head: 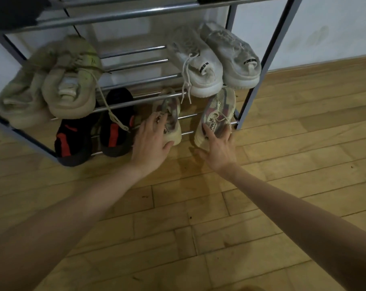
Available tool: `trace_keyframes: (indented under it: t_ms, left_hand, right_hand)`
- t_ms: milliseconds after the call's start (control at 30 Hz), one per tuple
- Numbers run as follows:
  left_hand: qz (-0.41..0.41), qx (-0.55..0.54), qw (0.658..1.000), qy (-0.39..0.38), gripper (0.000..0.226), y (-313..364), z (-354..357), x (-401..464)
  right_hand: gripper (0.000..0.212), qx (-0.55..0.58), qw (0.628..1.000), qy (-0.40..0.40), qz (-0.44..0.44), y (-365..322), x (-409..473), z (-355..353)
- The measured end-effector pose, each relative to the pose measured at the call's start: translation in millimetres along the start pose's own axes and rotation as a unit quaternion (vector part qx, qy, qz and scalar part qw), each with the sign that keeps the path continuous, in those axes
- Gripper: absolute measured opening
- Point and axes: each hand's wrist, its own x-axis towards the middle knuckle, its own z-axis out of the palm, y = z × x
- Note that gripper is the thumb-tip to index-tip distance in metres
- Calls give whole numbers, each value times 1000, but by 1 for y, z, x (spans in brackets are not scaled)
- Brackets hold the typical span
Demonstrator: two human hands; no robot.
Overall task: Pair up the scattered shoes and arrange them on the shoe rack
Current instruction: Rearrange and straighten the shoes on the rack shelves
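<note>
A cream sneaker pair with pink-grey patches stands on the bottom shelf of the metal shoe rack [247,101], heels toward me. My left hand [150,141] grips the left cream sneaker [171,114], fingers over its collar and thumb under the heel. My right hand [218,150] lies flat against the heel of the right cream sneaker [218,106], fingers spread and thumb off to the side. On the same shelf, to the left, is a black-and-red pair [73,139]. The shelf above holds a beige pair [68,89] at the left and a white pair [209,64] at the right.
The rack stands on a wooden floor [198,217] against a pale wall [324,28]. A beige lace [112,116] hangs down over the black-and-red pair. Dark items sit on the top shelf, mostly cut off by the frame.
</note>
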Motion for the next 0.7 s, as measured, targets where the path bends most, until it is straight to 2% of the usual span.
trace_keyframes:
  t_ms: [100, 200, 333, 600, 700]
  left_hand:
    - [-27, -40, 998, -49, 82, -7, 5, 10]
    - [-20, -47, 996, -73, 74, -14, 7, 12]
    - [-9, -47, 998, -49, 60, -20, 11, 5]
    - [16, -26, 999, -18, 62, -23, 22, 0]
    - [18, -19, 1000, -11, 61, -23, 25, 0]
  right_hand:
    - [70, -35, 999, 22, -3, 0, 8, -3]
    - [56, -23, 999, 27, -28, 10, 13, 0]
    - [48, -5, 998, 31, -58, 25, 3, 0]
    - [41, -32, 983, 68, -165, 45, 13, -15]
    - [39, -41, 979, 82, -179, 46, 30, -25]
